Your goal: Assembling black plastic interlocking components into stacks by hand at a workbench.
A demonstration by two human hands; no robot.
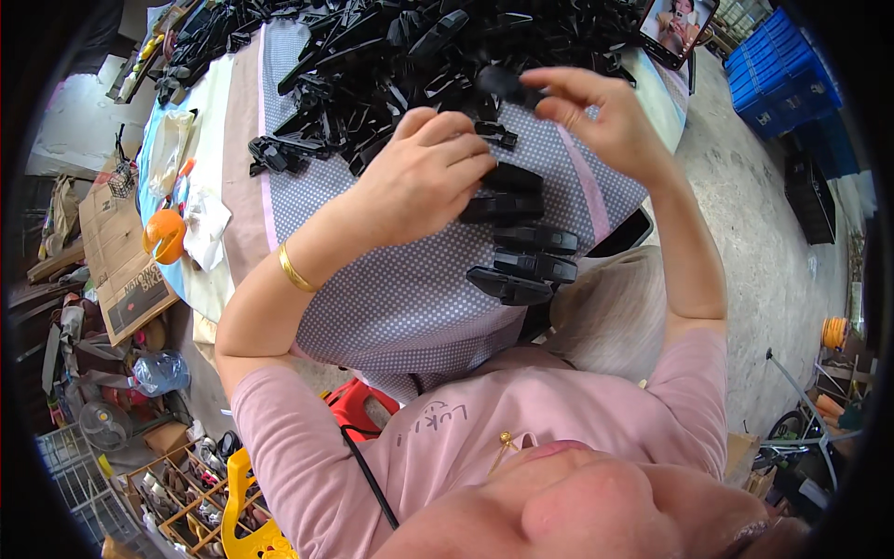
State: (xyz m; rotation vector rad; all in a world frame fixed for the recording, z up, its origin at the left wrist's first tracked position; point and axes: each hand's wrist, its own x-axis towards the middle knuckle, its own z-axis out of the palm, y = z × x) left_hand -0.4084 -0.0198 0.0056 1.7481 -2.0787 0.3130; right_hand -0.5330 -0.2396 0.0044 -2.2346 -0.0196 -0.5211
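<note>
My right hand (601, 116) pinches a small black plastic part (506, 86), blurred, between thumb and fingers above the cloth. To its left, my left hand (419, 168) is closed with its fingers curled in; whatever it may hold is hidden behind them. Just beyond both hands spreads a large heap of loose black plastic parts (372, 88), long and angular. Nearer to me, several larger black plastic pieces (526, 265) lie side by side in a row at the table's edge. All of this rests on a grey dotted cloth (372, 289) with pink stripes.
A phone (672, 28) with a lit screen stands at the far right of the table. An orange round object (165, 236) and white tissue (204, 228) are at the left edge. Blue crates (782, 74) stand on the right floor, a red stool (358, 410) below the table.
</note>
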